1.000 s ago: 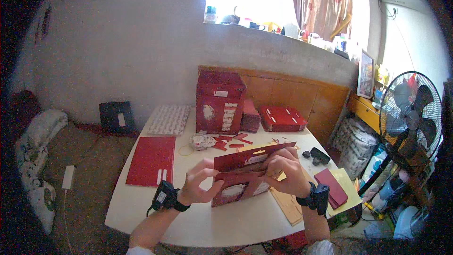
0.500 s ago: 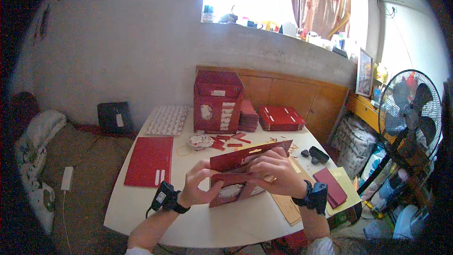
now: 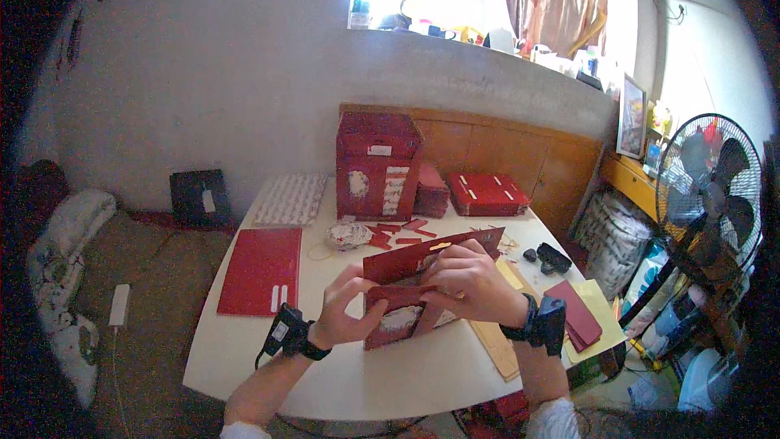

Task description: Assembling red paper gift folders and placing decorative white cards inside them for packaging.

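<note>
Between my hands stands a dark red cardboard box [image 3: 426,325], partly opened, with white printed patches on its near panel and a slot near the top edge of its far panel. My left hand [image 3: 345,309] pinches the near panel's left upper corner, thumb on the outside. My right hand [image 3: 471,283] is closed over the right side of the box, its fingers reaching between the two panels. What the right fingertips press on is partly hidden. Black bands with small devices circle both wrists. Small red scraps [image 3: 382,236] lie behind the box.
A tall red box [image 3: 366,175] stands at the back, beside stacked red sheets [image 3: 487,193]. A flat red sheet [image 3: 260,272] lies left, near a patterned white sheet [image 3: 288,199]. Dark red pieces [image 3: 573,309] rest on yellow paper [image 3: 597,317] at right. A fan [image 3: 711,187] stands beyond.
Both hands keep hold of the box. The right hand has shifted slightly left and down into the gap, and the box's near panel has tilted a little. The whole view has shifted slightly.
</note>
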A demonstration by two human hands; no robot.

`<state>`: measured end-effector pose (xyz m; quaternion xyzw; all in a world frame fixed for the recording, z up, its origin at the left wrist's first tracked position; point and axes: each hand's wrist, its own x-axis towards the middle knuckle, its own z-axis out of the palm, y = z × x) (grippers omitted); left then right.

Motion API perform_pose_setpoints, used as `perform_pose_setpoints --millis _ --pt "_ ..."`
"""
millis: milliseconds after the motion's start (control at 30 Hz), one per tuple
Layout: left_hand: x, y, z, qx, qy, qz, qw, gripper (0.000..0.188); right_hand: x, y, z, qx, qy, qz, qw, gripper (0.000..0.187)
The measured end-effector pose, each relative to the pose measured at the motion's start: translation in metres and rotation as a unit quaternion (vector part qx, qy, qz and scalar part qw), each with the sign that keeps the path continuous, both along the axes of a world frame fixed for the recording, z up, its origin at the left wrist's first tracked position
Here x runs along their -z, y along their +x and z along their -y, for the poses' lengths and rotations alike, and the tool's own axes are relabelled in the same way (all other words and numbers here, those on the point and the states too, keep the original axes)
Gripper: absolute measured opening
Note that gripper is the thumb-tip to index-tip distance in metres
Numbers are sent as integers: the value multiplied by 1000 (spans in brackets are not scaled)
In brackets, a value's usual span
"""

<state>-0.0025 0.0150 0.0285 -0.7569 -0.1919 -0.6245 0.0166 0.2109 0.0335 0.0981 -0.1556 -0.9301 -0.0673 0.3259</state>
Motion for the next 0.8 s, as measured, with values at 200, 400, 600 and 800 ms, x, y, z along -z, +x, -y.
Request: perform_pose_setpoints --millis 200,400,600,800 --pt "-1 -1 -1 -7 -24 -8 1000 17 -1 -3 -1 -28 -37 -40 998 11" --pt "-2 -2 2 -30 -21 -16 999 16 -1 -3 -4 -22 -42 -16 999 12" --pt "-5 0 4 -38 4 -8 999 17 -2 -2 -5 -26 -32 -18 999 14" --pt "-3 1 4 -35 4 0 999 19 -6 33 -6 72 -41 -56 995 14"
